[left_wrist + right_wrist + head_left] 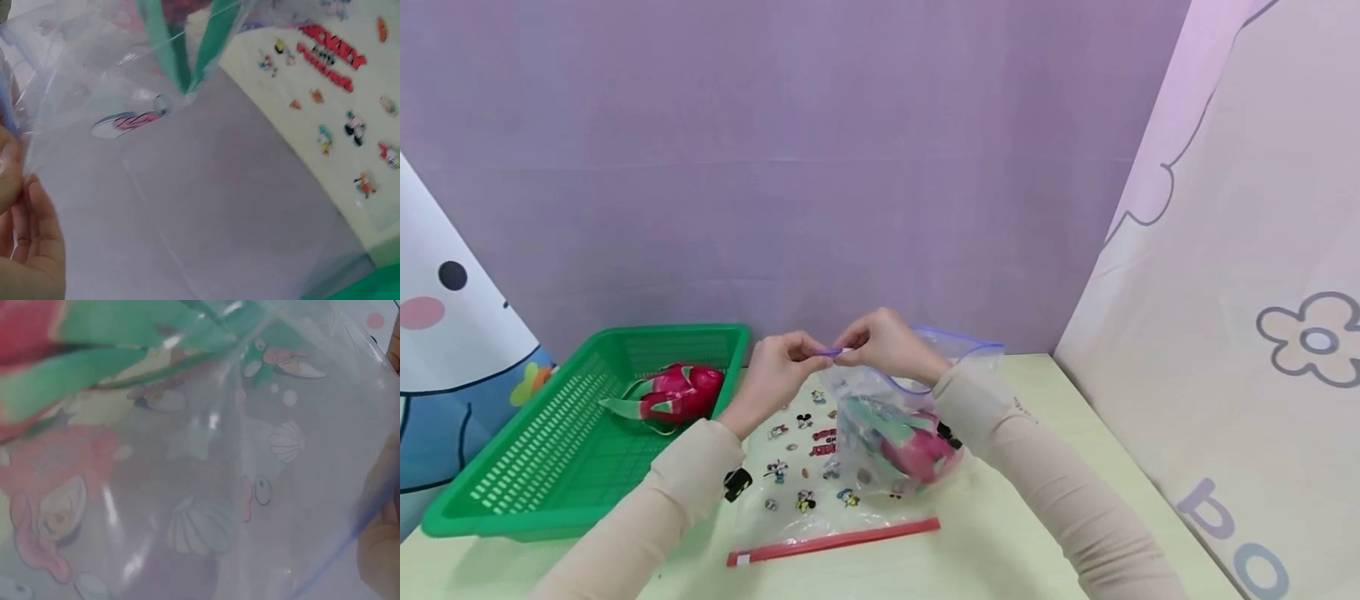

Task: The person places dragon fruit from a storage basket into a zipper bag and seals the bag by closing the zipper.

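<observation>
We pinch the blue zip edge of a clear bag with both hands.

At the left, a green basket [550, 450] holds one dragon fruit [681, 393]. Our left hand [778, 367] and right hand [887, 342] meet above the table [1015, 542], fingertips pinching the zip strip of the clear bag [895, 417]. The bag hangs just below the hands, with a second dragon fruit [917, 450] inside. Under it lies a cartoon-printed bag [805, 492] with a red strip.

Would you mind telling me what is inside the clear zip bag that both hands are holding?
The clear zip bag holds one pink dragon fruit with green scales. The bag's printed film blurs it, so whether anything smaller lies beneath it cannot be seen.
</observation>
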`<state>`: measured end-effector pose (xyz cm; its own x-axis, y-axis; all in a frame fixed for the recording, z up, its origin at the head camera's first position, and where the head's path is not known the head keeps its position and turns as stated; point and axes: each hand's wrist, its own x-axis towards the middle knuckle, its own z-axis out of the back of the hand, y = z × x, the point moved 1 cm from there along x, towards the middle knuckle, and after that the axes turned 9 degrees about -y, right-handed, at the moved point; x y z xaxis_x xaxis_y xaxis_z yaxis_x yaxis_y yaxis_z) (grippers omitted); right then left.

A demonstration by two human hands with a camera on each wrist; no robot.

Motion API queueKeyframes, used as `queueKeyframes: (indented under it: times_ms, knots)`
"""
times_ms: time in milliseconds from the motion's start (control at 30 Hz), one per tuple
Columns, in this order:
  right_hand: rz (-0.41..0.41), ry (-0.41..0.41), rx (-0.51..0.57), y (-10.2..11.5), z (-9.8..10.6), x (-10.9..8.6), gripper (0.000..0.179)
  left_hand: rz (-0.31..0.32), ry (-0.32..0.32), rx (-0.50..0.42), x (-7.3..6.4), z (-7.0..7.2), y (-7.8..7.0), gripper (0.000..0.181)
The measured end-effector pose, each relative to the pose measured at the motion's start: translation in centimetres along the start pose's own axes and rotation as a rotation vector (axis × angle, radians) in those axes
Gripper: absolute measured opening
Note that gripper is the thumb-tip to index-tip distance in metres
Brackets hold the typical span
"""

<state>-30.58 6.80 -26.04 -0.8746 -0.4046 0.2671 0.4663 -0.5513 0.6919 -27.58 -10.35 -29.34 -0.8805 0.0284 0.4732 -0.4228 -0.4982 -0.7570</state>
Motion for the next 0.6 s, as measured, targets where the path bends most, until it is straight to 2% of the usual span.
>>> queueKeyframes:
  times_ms: [100, 267, 600]
  knots:
    - [-0.006, -0.024, 0.033, -0.3, -0.1, -0.1, 0.010, 0.055, 0.004, -0.066, -0.2, -0.1, 0.3, 0.007]
    - [-0.042, -0.050, 0.073, -0.6, -0.1, -0.1, 0.010, 0.107, 0.001, -0.136, -0.3, -0.3, 0.6, 0.010]
    - [-0.108, -0.077, 0.118, -0.9, 0.1, 0.1, 0.009, 0.172, -0.002, -0.165, 0.0, 0.1, 1.5, 0.012]
